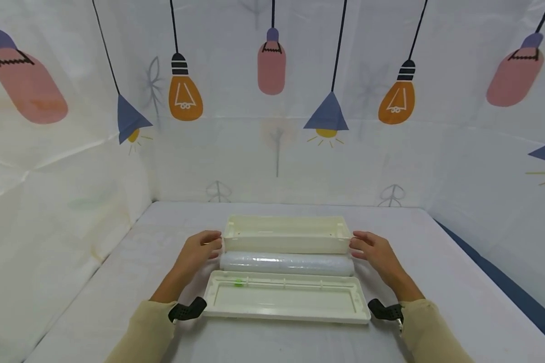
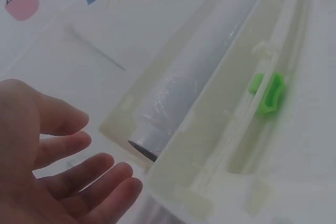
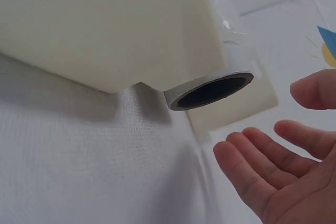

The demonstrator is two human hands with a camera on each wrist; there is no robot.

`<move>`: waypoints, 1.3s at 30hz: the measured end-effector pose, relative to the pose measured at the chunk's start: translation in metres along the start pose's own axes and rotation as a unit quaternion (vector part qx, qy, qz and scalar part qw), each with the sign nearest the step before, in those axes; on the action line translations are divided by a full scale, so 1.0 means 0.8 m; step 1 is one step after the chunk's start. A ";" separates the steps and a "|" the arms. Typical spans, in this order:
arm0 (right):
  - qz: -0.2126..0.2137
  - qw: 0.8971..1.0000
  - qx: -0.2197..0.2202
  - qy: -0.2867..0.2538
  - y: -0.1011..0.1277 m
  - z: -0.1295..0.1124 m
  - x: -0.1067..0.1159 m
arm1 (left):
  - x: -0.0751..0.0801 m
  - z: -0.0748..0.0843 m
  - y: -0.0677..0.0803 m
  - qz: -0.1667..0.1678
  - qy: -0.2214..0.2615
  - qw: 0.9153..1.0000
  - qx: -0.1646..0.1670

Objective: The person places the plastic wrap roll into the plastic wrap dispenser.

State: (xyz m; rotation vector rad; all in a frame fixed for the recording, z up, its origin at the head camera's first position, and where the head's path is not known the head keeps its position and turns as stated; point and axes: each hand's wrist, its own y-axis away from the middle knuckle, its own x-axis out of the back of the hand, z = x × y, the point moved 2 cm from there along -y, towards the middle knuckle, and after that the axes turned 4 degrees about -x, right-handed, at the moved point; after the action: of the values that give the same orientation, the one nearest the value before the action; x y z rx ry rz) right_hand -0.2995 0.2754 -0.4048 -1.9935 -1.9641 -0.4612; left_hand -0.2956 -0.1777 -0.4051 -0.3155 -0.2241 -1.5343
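Observation:
A long cream plastic box (image 1: 286, 245) lies at the back of the group on the table, its hollow facing up. In front of it is a roll of clear plastic wrap (image 1: 286, 263), whose dark hollow core end (image 3: 215, 92) shows in the right wrist view. Nearest the person lies a cream lid (image 1: 286, 302) with a green slider (image 1: 238, 283) on a rail. My left hand (image 1: 199, 252) is by the box's left end, fingers loosely bent and holding nothing. At the opposite end my right hand (image 1: 378, 252) mirrors it, fingers spread; both wrist views show a gap to the box.
A white cloth covers the table (image 1: 290, 343). White sheets printed with hanging lamps (image 1: 272, 151) stand behind and at both sides. Black wrist mounts (image 1: 188, 310) sit at the cuffs, close to the lid's ends.

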 end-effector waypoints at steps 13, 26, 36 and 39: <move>-0.006 1.000 -0.021 0.011 0.022 0.002 0.007 | 0.012 -0.006 0.017 0.013 0.002 1.000 0.015; -0.036 0.999 -0.018 0.016 0.030 0.011 0.000 | 0.011 -0.019 0.021 -0.011 -0.049 0.998 0.034; -0.070 0.997 -0.014 0.035 0.036 0.015 0.006 | 0.000 -0.018 0.019 -0.043 -0.079 0.996 0.010; -0.083 0.996 -0.005 0.042 0.037 0.017 0.007 | 0.000 -0.018 0.020 -0.049 -0.083 0.995 0.011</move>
State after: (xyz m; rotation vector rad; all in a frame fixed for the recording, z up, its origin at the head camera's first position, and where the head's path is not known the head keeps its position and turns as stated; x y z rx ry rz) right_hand -0.2696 0.2859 -0.4142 -1.7937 -2.0875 -0.5834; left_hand -0.2807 -0.1826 -0.4191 -0.4200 -0.3913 -1.6026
